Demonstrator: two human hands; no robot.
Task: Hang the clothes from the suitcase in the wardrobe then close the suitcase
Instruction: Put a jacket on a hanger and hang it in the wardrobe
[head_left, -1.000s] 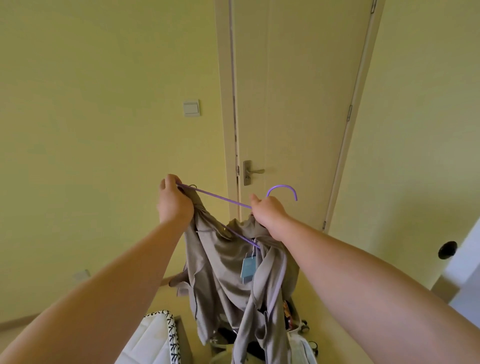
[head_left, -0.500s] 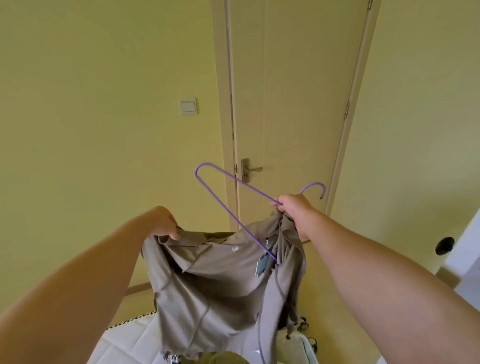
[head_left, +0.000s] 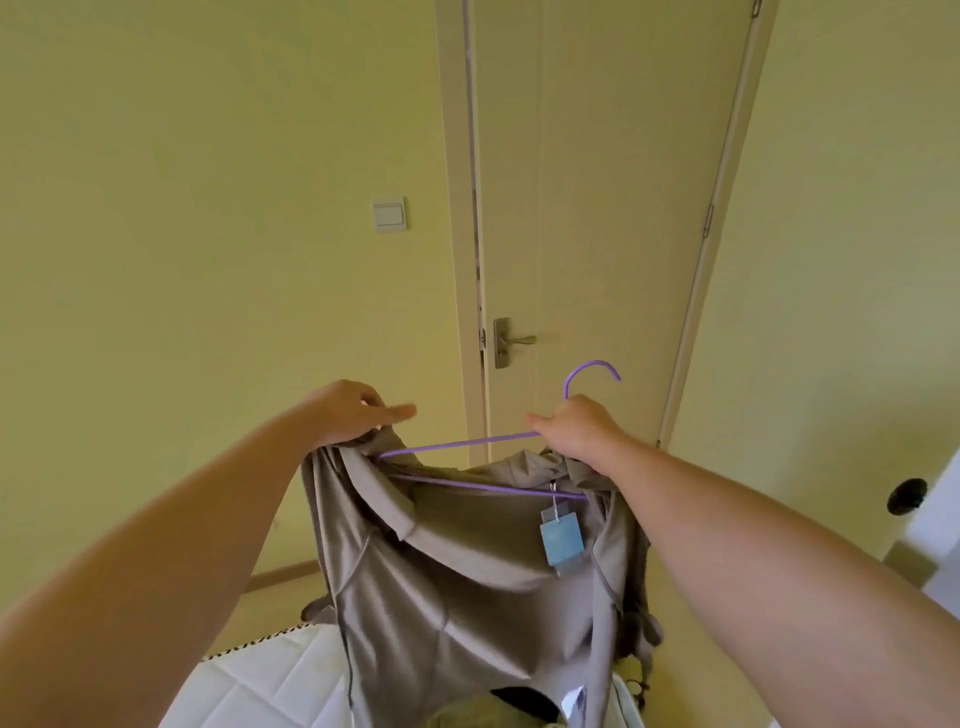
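The taupe fabric garment (head_left: 467, 571) hung beneath both hands; the right hand (head_left: 576, 431) gripped the thin purple wire hanger (head_left: 457, 444) by its neck, the left hand (head_left: 353, 410) clutched its shoulder.

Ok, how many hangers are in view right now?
1: a thin purple wire hanger, held below its hook by the right hand, its other end against the taupe fabric garment the left hand holds. Others may be hidden.

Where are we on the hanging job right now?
Done: the purple hanger is partly inside the grey garment. In hand: the right hand grips the hanger's neck, and the left hand holds a shoulder at its end. Left: hanging it in the wardrobe, which is not in view, then closing the suitcase.
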